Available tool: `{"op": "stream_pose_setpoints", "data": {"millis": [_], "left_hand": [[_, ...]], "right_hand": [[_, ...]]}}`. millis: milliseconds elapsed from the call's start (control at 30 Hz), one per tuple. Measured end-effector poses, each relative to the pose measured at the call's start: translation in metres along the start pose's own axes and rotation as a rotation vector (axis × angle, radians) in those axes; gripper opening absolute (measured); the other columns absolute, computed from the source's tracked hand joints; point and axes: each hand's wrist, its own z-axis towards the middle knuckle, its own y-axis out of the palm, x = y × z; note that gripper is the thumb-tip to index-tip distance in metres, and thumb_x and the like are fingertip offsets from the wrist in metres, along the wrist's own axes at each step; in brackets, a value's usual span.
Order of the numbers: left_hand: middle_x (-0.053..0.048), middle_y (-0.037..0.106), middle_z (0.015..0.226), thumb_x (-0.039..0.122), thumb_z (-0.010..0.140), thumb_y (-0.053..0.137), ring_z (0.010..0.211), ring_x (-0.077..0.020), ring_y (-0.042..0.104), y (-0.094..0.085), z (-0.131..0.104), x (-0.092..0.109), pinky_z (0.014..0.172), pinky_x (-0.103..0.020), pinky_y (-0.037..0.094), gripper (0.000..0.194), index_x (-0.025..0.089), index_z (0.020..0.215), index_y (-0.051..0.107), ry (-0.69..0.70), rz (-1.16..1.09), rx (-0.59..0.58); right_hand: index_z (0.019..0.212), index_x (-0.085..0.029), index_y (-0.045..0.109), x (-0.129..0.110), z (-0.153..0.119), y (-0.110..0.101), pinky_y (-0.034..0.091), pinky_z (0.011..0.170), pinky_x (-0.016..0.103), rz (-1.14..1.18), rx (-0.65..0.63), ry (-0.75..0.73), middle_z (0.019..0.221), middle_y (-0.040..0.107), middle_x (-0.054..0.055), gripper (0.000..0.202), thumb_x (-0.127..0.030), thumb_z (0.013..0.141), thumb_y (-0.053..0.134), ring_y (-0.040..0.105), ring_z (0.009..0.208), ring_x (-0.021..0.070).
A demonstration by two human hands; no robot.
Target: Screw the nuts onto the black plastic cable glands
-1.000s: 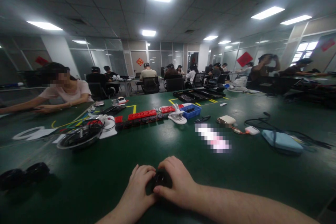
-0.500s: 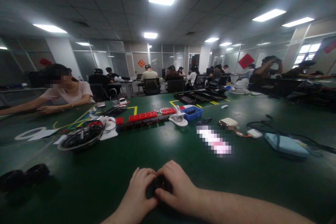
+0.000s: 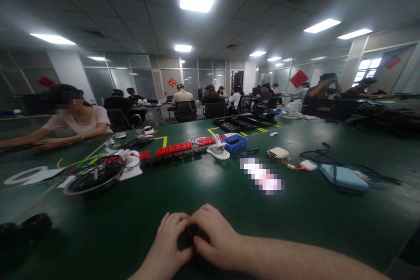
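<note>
Near the bottom centre of the head view, my left hand (image 3: 169, 239) and my right hand (image 3: 215, 236) meet at the fingertips. Both curl round a small dark object (image 3: 194, 232) on or just over the green table (image 3: 131, 223). Most of that object is hidden by the fingers and its kind is too dark to tell. At the far left edge lie black rounded things (image 3: 35, 227), apart from my hands.
Across the table are a bowl of black cables (image 3: 95, 177), a red and black strip (image 3: 173, 151), a white clip (image 3: 219, 148), a blue tray (image 3: 235, 144), a blurred bright phone-like shape (image 3: 261, 176) and a light blue case (image 3: 344, 178). A person (image 3: 78, 118) sits at left.
The whole view has shifted, so table items appear further left. My hands remain together round the dark object, which shows a little less clearly now.
</note>
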Motion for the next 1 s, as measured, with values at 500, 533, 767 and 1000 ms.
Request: {"op": "stream_pose_setpoints", "data": {"millis": [500, 533, 767, 1000], "left_hand": [[-0.005, 0.056, 0.104, 0.022, 0.063, 0.057, 0.102, -0.0237, 0.047, 0.0011, 0.0001, -0.0024, 0.101, -0.051, 0.014, 0.029, 0.024, 0.092, 0.061, -0.015, -0.027, -0.009], [-0.005, 0.056, 0.104, 0.024, 0.063, 0.057, 0.102, -0.0241, 0.047, 0.0015, 0.0001, -0.0034, 0.101, -0.052, 0.014, 0.031, 0.024, 0.093, 0.060, -0.013, -0.027, -0.013], [-0.006, 0.056, 0.099, 0.036, 0.064, 0.059, 0.098, -0.0239, 0.049, -0.0003, -0.0017, 0.0010, 0.100, -0.052, 0.017, 0.025, 0.022, 0.085, 0.059, 0.027, -0.011, 0.021], [-0.005, 0.056, 0.098, 0.033, 0.064, 0.058, 0.096, -0.0237, 0.050, -0.0037, -0.0028, 0.0043, 0.099, -0.052, 0.017, 0.023, 0.022, 0.084, 0.060, 0.019, -0.021, 0.010]], "right_hand": [[0.109, -0.026, 0.050, -0.0011, -0.0049, -0.0009, 0.033, 0.086, 0.034, 0.015, 0.003, -0.025, 0.107, 0.047, 0.004, 0.041, -0.025, 0.069, 0.056, 0.040, 0.098, 0.0190], [0.110, -0.025, 0.049, -0.0012, -0.0049, -0.0013, 0.032, 0.086, 0.034, 0.023, 0.009, -0.023, 0.108, 0.047, 0.004, 0.042, -0.026, 0.069, 0.057, 0.040, 0.098, 0.0193], [0.107, -0.020, 0.048, -0.0016, -0.0043, -0.0021, 0.033, 0.086, 0.032, 0.049, 0.067, 0.057, 0.105, 0.048, 0.005, 0.043, -0.024, 0.065, 0.061, 0.040, 0.097, 0.0184], [0.095, -0.020, 0.051, 0.0003, -0.0024, 0.0014, 0.035, 0.081, 0.032, 0.021, 0.068, 0.128, 0.098, 0.048, 0.004, 0.040, -0.030, 0.060, 0.067, 0.041, 0.092, 0.0182]]}}
